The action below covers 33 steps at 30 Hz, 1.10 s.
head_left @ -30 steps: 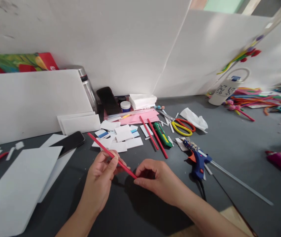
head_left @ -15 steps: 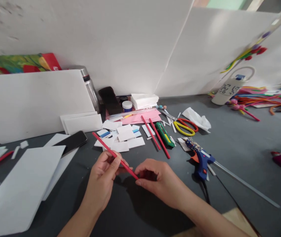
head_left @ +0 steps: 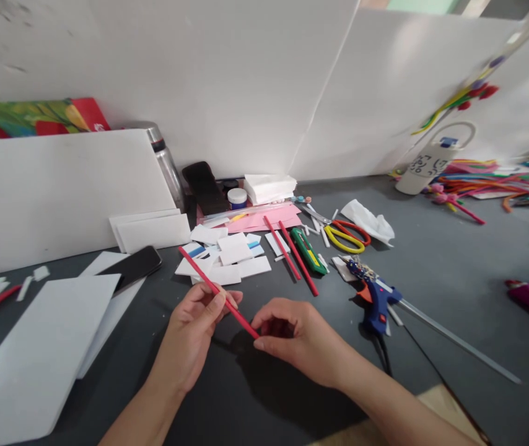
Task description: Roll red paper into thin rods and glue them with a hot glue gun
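Observation:
My left hand [head_left: 192, 334] pinches a thin red stick [head_left: 199, 271] near its middle, between thumb and fingers. The stick slants from upper left to lower right above the dark table. At its lower end, the thumb and fingertips of my right hand [head_left: 301, 341] close on the tip. Beyond my hands lie small white cut pieces [head_left: 236, 249], some with blue marks. Two more red sticks [head_left: 298, 258] rest to the right of these, beside a green utility knife [head_left: 308, 251].
Scissors [head_left: 345, 238] with yellow and orange handles lie by crumpled tissue [head_left: 367, 222]. A blue glue gun [head_left: 378, 303] with a long glue stick is at right. White boards [head_left: 46, 347] and a black phone [head_left: 134, 267] occupy the left. A white bottle [head_left: 427, 166] stands at the back right.
The red stick has tilted slightly steeper, its upper end shifting a little to the right. Both hands keep their hold, and the view has shifted slightly.

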{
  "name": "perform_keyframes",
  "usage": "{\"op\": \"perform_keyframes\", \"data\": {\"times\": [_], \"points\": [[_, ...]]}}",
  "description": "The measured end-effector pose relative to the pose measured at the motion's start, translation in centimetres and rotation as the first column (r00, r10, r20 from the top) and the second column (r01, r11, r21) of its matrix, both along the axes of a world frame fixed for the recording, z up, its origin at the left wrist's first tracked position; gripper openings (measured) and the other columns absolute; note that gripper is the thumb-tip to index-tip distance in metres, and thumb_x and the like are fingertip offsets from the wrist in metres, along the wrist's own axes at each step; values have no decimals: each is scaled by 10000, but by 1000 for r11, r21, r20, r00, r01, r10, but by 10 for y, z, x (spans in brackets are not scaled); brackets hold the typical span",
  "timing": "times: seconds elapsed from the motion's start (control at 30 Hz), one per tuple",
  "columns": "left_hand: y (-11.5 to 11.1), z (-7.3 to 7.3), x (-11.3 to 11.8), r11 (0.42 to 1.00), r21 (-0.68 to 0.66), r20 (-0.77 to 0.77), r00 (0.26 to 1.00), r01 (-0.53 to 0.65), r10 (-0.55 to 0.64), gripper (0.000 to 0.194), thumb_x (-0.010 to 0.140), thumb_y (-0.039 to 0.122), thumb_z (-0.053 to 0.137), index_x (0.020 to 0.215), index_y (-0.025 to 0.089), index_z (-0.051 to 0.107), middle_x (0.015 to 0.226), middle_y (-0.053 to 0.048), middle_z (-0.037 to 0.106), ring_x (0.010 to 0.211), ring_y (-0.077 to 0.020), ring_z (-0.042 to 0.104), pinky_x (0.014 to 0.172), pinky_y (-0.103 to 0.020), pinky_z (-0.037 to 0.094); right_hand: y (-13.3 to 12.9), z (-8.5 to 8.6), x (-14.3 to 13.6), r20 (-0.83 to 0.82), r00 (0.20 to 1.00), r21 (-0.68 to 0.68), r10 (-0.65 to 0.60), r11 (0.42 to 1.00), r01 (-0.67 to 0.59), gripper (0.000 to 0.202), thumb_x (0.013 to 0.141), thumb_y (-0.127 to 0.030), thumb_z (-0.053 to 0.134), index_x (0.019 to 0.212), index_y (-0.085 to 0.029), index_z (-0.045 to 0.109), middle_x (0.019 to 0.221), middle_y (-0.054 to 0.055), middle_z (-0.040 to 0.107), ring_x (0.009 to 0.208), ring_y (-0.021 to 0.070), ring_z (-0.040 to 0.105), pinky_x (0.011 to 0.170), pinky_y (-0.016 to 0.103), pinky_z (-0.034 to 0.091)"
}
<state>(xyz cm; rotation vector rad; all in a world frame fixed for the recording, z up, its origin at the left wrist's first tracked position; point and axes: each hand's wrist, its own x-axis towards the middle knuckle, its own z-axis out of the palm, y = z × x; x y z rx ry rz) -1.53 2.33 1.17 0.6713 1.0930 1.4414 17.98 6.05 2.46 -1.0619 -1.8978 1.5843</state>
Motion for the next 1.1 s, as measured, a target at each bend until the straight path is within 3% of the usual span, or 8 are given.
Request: {"op": "perform_keyframes", "data": {"times": [0.37,0.5,0.73,0.9,1.1], "points": [[0,-1,-3,996,11,-89,992,88,-86,175,877,332,666,803,177,703,891,-68,720,1055,-253,633,969,-373,448,1,2,-3,-101,995,-227,-11,974,-12,157,713,-250,769,833,-180,695,680,-24,595,619,112,512,573,226,403],[0,-4,-3,994,19,-146,984,106,-102,195,892,356,641,832,184,712,923,-72,714,1067,-252,616,980,-378,434,2,2,-3,-92,996,-227,-21,974,-1,141,703,-221,764,814,-176,688,668,-32,579,610,106,501,572,227,387],[0,-6,-4,997,-7,-222,972,82,-81,213,896,391,629,856,195,702,984,-74,721,1034,-245,614,988,-383,400,2,-1,0,-44,999,-108,-4,994,0,126,741,-188,733,861,-183,692,721,-27,583,660,111,519,600,224,404],[0,-3,-5,991,20,-248,961,132,-123,249,928,382,578,828,199,713,938,-75,723,1130,-277,598,1022,-396,385,1,1,0,-41,999,-127,-7,992,2,133,737,-192,735,865,-183,698,714,-23,589,651,114,517,590,223,403],[0,-5,-5,986,3,-233,959,165,-160,268,943,378,553,871,204,744,1031,-83,751,1191,-293,584,1079,-433,357,1,0,0,-62,998,-187,-18,982,6,149,725,-203,751,858,-165,698,702,-20,589,638,109,505,585,225,383]]}}
